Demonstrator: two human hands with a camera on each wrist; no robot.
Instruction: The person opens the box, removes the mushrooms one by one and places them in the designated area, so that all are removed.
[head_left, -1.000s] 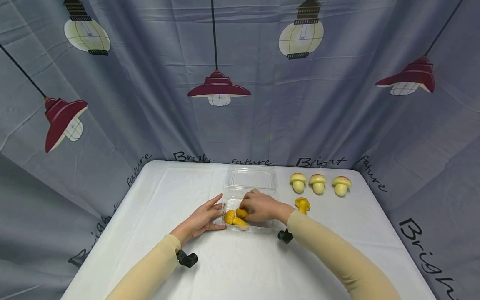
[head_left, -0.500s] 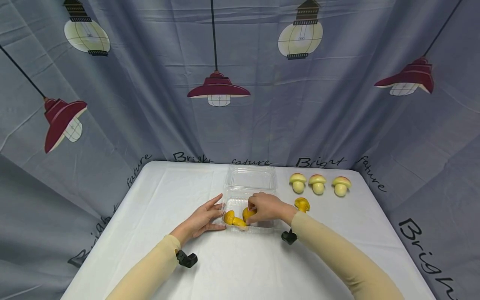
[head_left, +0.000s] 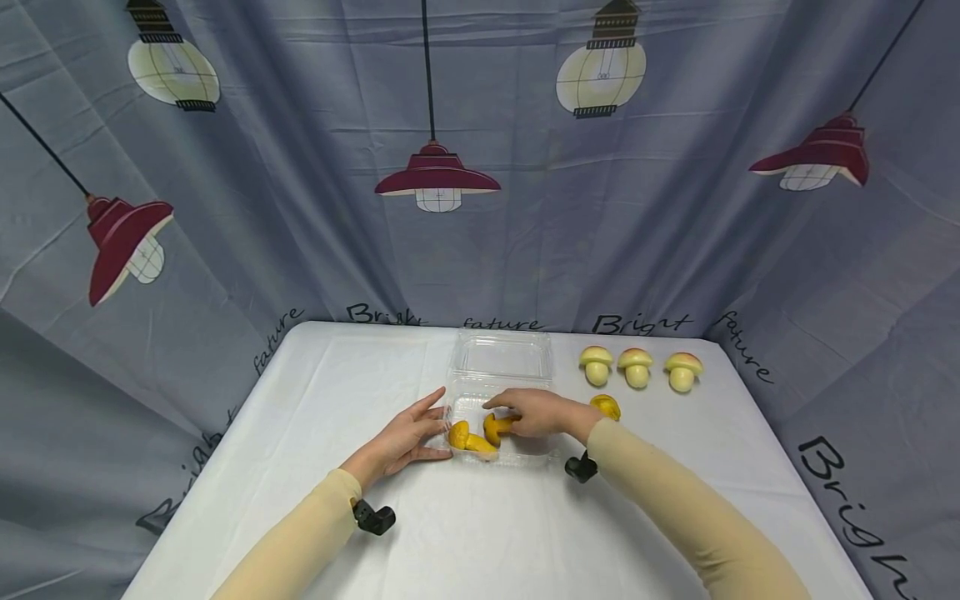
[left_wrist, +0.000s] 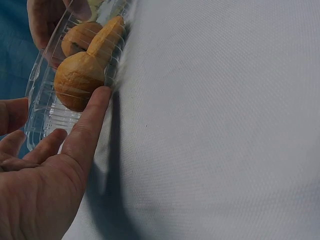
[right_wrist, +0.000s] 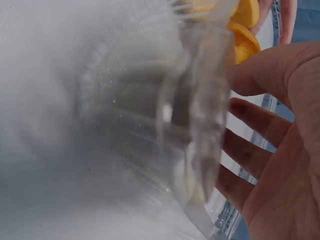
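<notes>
A clear plastic clamshell box (head_left: 467,407) lies with its lid (head_left: 502,357) folded back. Two yellow-orange mushrooms are inside near its front: one (head_left: 459,435) at the left with its stem pointing right, another (head_left: 492,428) beside it. My left hand (head_left: 405,437) rests spread against the box's left side, its fingertip at the wall by a mushroom (left_wrist: 77,82) in the left wrist view. Over the box, my right hand (head_left: 528,412) has loosened fingers; its thumb is close to the second mushroom (right_wrist: 245,42) in the right wrist view, and the hand overlaps that mushroom's stem.
Another yellow mushroom (head_left: 604,406) lies right of the box, partly behind the right sleeve (head_left: 667,500). Three pale mushrooms (head_left: 597,367) stand in a row at the back right of the white table (head_left: 480,533). A printed curtain (head_left: 510,250) hangs behind.
My right hand has shifted right with the second mushroom, then its fingers have opened around it, so the mushroom shows more beside the first. The left hand has stayed still.
</notes>
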